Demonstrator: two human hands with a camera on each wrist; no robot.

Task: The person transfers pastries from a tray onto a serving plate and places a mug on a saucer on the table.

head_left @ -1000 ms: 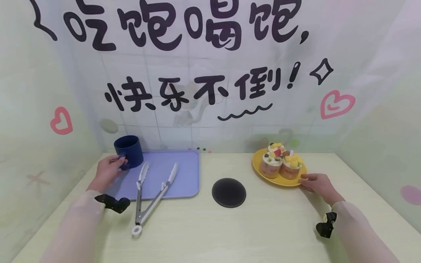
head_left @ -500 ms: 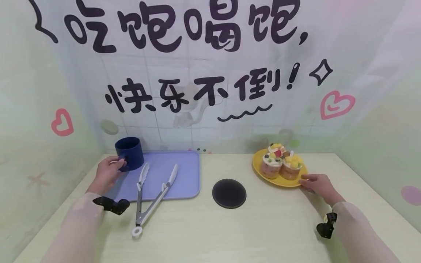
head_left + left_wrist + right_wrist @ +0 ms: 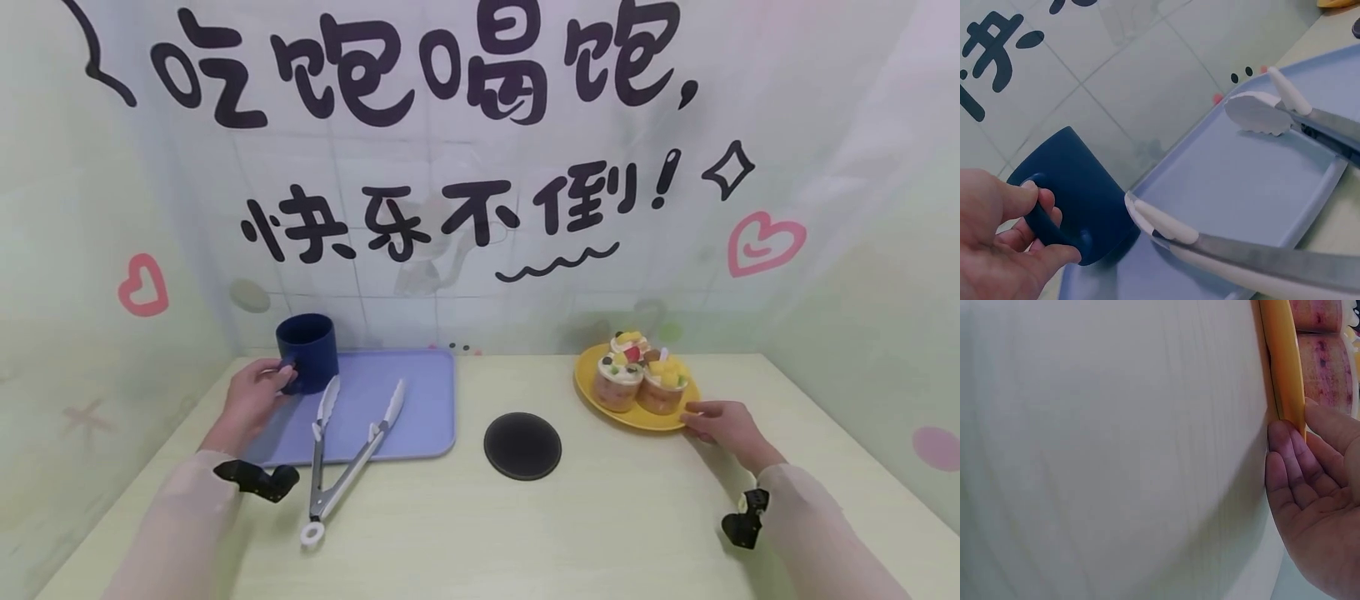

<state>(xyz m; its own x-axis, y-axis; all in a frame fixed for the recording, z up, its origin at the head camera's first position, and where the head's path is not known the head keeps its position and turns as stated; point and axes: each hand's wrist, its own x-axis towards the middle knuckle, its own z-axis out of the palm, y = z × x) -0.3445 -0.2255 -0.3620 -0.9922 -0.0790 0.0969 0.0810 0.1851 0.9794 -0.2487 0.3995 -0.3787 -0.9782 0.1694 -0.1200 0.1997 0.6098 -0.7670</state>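
Observation:
My left hand (image 3: 251, 402) grips the handle of a dark blue mug (image 3: 310, 354) at the left rear of a lavender tray (image 3: 427, 408). Fingers and thumb wrap the mug handle (image 3: 1047, 224) in the left wrist view; whether the mug base touches the tray cannot be told. Spread tongs (image 3: 351, 483) with white tips lie across the tray's front edge, one tip close beside the mug. On the right, my right hand (image 3: 723, 429) pinches the rim of a yellow plate (image 3: 588, 392), thumb on top and fingers beneath. Several dessert cups (image 3: 618, 383) topped with cream and fruit stand on the plate.
A round black coaster (image 3: 522, 446) lies on the pale table (image 3: 547, 542) between tray and plate. Behind them rises a printed backdrop (image 3: 480, 317) with black lettering, and side panels (image 3: 82, 358) flank the table.
The left hand has moved the mug a little to the right over the tray. The right hand keeps its pinch on the plate, which has hardly moved. The head view has tilted slightly.

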